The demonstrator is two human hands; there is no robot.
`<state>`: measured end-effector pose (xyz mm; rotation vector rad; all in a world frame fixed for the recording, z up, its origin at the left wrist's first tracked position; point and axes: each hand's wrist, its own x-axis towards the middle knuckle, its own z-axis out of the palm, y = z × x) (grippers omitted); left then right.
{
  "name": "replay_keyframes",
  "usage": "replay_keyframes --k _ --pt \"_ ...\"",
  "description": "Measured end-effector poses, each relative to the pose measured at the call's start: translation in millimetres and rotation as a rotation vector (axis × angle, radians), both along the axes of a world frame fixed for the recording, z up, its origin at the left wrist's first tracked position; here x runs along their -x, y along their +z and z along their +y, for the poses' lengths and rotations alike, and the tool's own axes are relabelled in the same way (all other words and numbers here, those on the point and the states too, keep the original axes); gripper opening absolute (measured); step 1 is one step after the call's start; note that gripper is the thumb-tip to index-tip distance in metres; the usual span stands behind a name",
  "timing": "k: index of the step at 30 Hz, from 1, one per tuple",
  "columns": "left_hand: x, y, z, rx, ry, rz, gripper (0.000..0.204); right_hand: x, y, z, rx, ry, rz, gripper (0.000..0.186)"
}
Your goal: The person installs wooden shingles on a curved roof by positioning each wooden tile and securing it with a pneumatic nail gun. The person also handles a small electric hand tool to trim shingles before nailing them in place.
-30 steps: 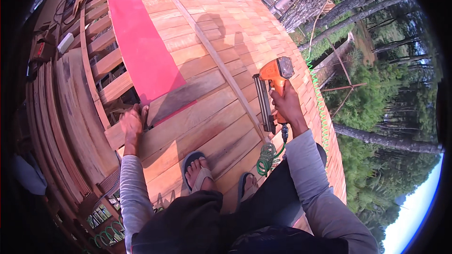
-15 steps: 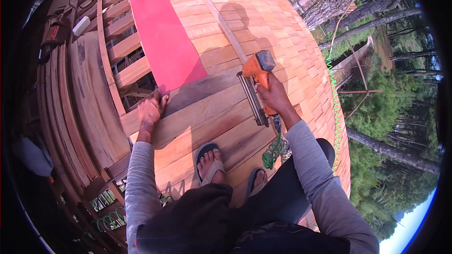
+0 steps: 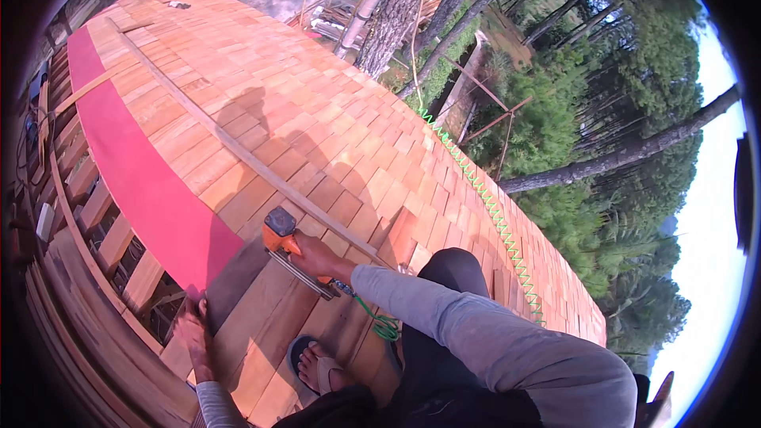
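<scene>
My right hand [image 3: 311, 256] grips an orange-and-black nail gun [image 3: 281, 231], whose metal magazine angles down to the right over the wooden planks. A short green hose hangs from its handle into a coil [image 3: 384, 326]. My left hand [image 3: 191, 328] has its fingers curled at the left end of a dark grey-brown board [image 3: 236, 276], beside the edge of red sheeting [image 3: 147, 162]; its fingertips are partly hidden. The nail gun is above that board, to the right of my left hand; whether its nose touches the wood I cannot tell.
Overlapping wooden shingles [image 3: 317, 127] cover a curved roof, crossed by a long batten [image 3: 198, 117]. Open rafters [image 3: 119, 242] and stacked planks lie left. My sandalled foot [image 3: 317, 366] rests on the boards. A stretched green hose [image 3: 483, 190] runs along the right side, with trees [image 3: 602, 158] beyond.
My view has swung up along the roof. The nail gun has moved leftward, closer to the dark board and my left hand, which stays at that board's end.
</scene>
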<state>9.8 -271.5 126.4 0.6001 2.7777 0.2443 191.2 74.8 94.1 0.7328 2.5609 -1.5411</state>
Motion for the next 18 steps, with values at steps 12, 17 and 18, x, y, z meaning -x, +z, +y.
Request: replay_keyframes --k 12,17,18 --pt "-3 15 -4 -0.107 -0.079 0.132 0.041 11 22 -10 0.017 -0.011 -0.119 0.059" --pt "0 7 22 0.144 -0.074 0.113 0.044 -8 6 14 0.11 -0.208 -0.059 0.048" --pt "7 -3 1 0.045 -0.099 0.212 0.042 8 15 7 0.171 -0.192 -0.033 0.047"
